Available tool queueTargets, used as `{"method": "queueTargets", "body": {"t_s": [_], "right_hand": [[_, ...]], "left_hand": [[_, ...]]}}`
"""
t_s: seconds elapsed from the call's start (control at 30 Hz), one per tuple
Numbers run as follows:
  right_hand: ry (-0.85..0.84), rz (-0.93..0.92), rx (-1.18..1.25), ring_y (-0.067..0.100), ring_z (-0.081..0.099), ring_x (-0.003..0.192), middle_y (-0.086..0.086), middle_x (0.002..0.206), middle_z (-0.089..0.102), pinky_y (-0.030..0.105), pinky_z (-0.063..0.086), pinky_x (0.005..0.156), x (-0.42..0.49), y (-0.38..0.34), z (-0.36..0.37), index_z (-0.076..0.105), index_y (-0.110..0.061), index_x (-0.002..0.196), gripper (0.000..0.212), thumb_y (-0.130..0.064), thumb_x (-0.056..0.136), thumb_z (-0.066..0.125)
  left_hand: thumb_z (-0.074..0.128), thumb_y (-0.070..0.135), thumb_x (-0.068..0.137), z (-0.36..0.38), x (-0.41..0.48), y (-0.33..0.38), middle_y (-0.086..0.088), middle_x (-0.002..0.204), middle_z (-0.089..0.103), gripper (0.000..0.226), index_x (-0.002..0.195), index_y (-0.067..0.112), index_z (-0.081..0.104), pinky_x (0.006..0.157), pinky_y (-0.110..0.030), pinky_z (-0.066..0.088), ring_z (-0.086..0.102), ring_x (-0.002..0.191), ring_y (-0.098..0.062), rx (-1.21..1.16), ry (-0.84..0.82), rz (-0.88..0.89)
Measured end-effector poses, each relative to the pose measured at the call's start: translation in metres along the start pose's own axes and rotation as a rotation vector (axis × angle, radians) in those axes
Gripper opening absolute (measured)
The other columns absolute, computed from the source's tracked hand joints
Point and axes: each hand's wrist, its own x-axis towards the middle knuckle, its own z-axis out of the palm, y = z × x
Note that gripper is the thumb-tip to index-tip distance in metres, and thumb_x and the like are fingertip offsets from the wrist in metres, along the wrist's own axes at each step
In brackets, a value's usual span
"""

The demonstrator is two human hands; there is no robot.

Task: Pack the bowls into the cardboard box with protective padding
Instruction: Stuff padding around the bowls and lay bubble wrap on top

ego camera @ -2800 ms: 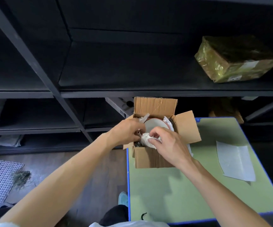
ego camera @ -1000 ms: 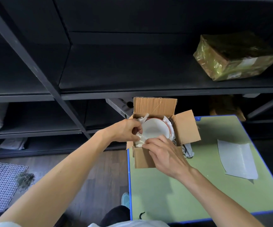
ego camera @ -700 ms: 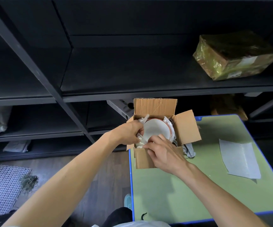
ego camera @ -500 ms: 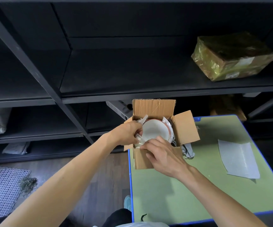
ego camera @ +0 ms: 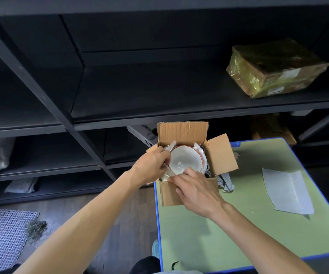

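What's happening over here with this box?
A person is packing a white bowl into a small cardboard box at the corner of a green table. The left hand grips white padding beside the bowl's left edge, while the right hand presses padding down at the box's near corner. The flaps are open, and a spare sheet lies on the table to the right.

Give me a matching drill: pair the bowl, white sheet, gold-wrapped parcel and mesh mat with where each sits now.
Things:
1 bowl
2 white sheet
3 gold-wrapped parcel
4 mesh mat

Places:
A on the floor
B on the shelf
C inside the cardboard box
D flat on the green table

Pairs: 1-C; 2-D; 3-B; 4-A.
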Motion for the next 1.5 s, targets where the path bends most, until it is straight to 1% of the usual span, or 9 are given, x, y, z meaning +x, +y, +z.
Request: {"method": "queueTargets", "body": {"t_s": [0.17, 0.33, 0.43, 0.6, 0.87, 1.0, 1.23, 1.3, 1.5], "right_hand": [[0.009, 0.023, 0.023, 0.022, 0.049, 0.105, -0.008, 0.11, 0.064, 0.035, 0.046, 0.084, -0.004, 0.003, 0.001, 0.061, -0.02, 0.121, 0.029, -0.014, 0.094, 0.051], [0.044, 0.0, 0.028, 0.021, 0.051, 0.101, -0.011, 0.109, 0.065, 0.033, 0.047, 0.08, -0.009, 0.003, -0.003, 0.061, -0.022, 0.122, 0.034, -0.012, 0.09, 0.057], [0.086, 0.003, 0.051, 0.02, 0.053, 0.1, -0.012, 0.11, 0.064, 0.031, 0.048, 0.08, -0.016, 0.009, -0.005, 0.063, -0.021, 0.12, 0.034, -0.008, 0.089, 0.059], [0.086, -0.01, 0.039, 0.02, 0.053, 0.104, -0.009, 0.113, 0.064, 0.033, 0.049, 0.085, -0.022, 0.025, -0.006, 0.063, -0.019, 0.124, 0.038, -0.005, 0.089, 0.054], [0.089, -0.1, 0.079, 0.022, 0.052, 0.109, -0.005, 0.119, 0.061, 0.035, 0.049, 0.091, -0.031, 0.045, -0.011, 0.063, -0.014, 0.127, 0.039, -0.004, 0.089, 0.055], [0.127, -0.105, 0.06, 0.024, 0.055, 0.105, -0.006, 0.114, 0.063, 0.037, 0.05, 0.086, -0.041, 0.068, -0.029, 0.069, -0.016, 0.117, 0.031, -0.005, 0.09, 0.059], [0.185, -0.029, 0.079, 0.02, 0.052, 0.088, -0.006, 0.094, 0.059, 0.034, 0.048, 0.071, -0.078, 0.111, -0.061, 0.068, -0.016, 0.098, 0.009, -0.018, 0.097, 0.06], [0.18, -0.004, 0.071, 0.021, 0.053, 0.086, -0.005, 0.092, 0.058, 0.035, 0.048, 0.068, -0.092, 0.125, -0.065, 0.067, -0.015, 0.097, 0.013, -0.023, 0.099, 0.056], [0.077, 0.142, 0.067, 0.019, 0.056, 0.097, -0.008, 0.104, 0.061, 0.034, 0.048, 0.067, -0.128, 0.179, -0.058, 0.066, -0.02, 0.108, 0.016, -0.02, 0.098, 0.054]], "left_hand": [[0.06, 0.007, 0.087, 0.007, -0.013, 0.005, -0.001, 0.105, 0.045, 0.016, 0.1, 0.012, 0.052, 0.064, -0.042, 0.052, 0.055, 0.076, -0.025, -0.072, 0.141, -0.012], [0.063, 0.008, 0.086, 0.014, -0.026, 0.006, 0.0, 0.115, 0.044, 0.011, 0.097, 0.011, 0.06, 0.068, -0.045, 0.052, 0.056, 0.075, -0.024, -0.166, 0.167, -0.066], [0.065, 0.019, 0.091, 0.019, -0.034, 0.009, -0.002, 0.115, 0.049, 0.011, 0.098, 0.012, 0.069, 0.065, -0.043, 0.052, 0.058, 0.072, -0.024, -0.103, 0.216, -0.085], [0.05, 0.031, 0.101, 0.031, -0.047, 0.02, 0.006, 0.105, 0.059, 0.027, 0.095, 0.02, 0.073, 0.063, -0.04, 0.052, 0.056, 0.088, -0.019, 0.108, 0.237, -0.028], [0.053, 0.031, 0.1, 0.029, -0.053, 0.046, 0.003, 0.095, 0.065, 0.025, 0.09, 0.02, 0.073, 0.057, -0.039, 0.051, 0.063, 0.073, -0.024, 0.178, 0.333, -0.126], [0.055, 0.029, 0.098, 0.031, -0.044, 0.075, 0.002, 0.081, 0.058, 0.023, 0.083, 0.016, 0.066, 0.052, -0.037, 0.045, 0.059, 0.07, -0.022, 0.123, 0.397, -0.16], [0.05, 0.033, 0.099, 0.051, -0.01, 0.154, 0.004, 0.072, 0.055, 0.024, 0.082, 0.018, 0.055, 0.053, -0.037, 0.038, 0.052, 0.067, -0.02, -0.024, 0.348, -0.022], [0.05, 0.03, 0.099, 0.062, 0.0, 0.176, 0.004, 0.075, 0.059, 0.016, 0.09, 0.02, 0.059, 0.054, -0.036, 0.04, 0.054, 0.067, -0.019, -0.052, 0.317, 0.033], [0.049, 0.028, 0.098, 0.105, 0.027, 0.216, 0.0, 0.071, 0.057, 0.024, 0.077, 0.018, 0.055, 0.046, -0.038, 0.04, 0.055, 0.059, -0.027, 0.082, 0.255, -0.018]]}}
